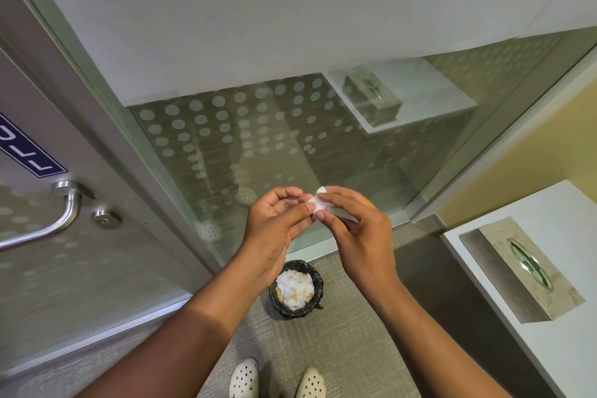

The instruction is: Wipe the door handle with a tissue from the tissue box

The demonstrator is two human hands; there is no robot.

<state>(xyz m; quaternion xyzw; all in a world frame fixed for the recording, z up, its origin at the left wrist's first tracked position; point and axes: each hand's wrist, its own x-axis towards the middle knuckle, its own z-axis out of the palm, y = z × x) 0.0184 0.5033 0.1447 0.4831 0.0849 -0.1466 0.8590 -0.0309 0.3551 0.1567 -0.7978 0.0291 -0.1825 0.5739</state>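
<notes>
Both hands met in front of the dotted glass panel, directly above the waste bin, which sat on the carpet and was heaped with crumpled white paper. The left hand and the right hand each pinched a small folded tissue between thumb and fingertips, the other fingers loosely curled; the tissue was the only thing between them, with just a white wad showing above the thumbs.

The door handle, a curved brushed-metal bar, stood well to the left of the bin and higher, on the door beside a round lock plate. The tissue box, a metallic case with an oval slot, rested on the white counter to the right of the bin, with no tissue poking out that I could make out.

The tissue looked very light, soft and easily torn, and it would likely slide on smooth metal unless pressed. It would probably serve best kept as a folded pad, held across its back by several fingertips with the thumb behind, so the flat face met the bar
</notes>
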